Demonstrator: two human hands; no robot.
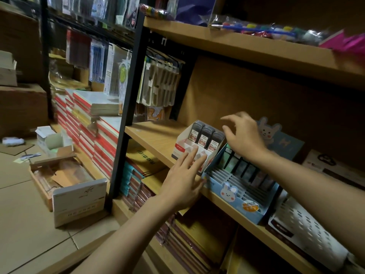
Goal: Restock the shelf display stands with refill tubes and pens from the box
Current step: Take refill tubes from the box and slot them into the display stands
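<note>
A small white display stand [180, 145] sits on the middle wooden shelf [156, 138], with three dark refill tubes [205, 137] standing in its back row. Right of it stands a blue bunny display stand [240, 198] with a row of dark tubes. My left hand [182, 179] reaches in with straight fingers, fingertips touching the white stand's front. My right hand [242, 134] hovers over the gap between the two stands, fingers spread and loosely bent, holding nothing. An opened box [65, 181] lies on the floor at left.
Stacks of red and white notebooks [87, 125] line the low shelf at left. Hanging packets [158, 82] fill the rack behind a black post [128, 99]. A white perforated basket [308, 232] stands at right. Paint sets lie on the top shelf [256, 44]. A small open carton [53, 143] sits on the tiled floor.
</note>
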